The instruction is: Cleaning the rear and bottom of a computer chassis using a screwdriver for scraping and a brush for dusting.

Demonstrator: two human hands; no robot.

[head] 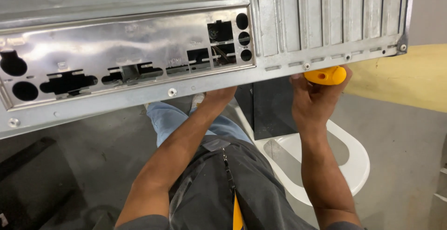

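Right hand [314, 97] grip clamped on orange handle [326, 75]; left hand [221, 95] grip hidden under case [139, 53].

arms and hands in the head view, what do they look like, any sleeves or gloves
Both forearms are bare, with no gloves on the left hand or the right hand. No watch, ring or wristband shows. Short grey sleeve edges appear at the bottom of the picture, near each upper arm.

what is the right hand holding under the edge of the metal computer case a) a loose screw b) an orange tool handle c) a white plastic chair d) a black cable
b: the right hand is wrapped around an orange tool handle, pressed up against the lower edge of the grey computer case.
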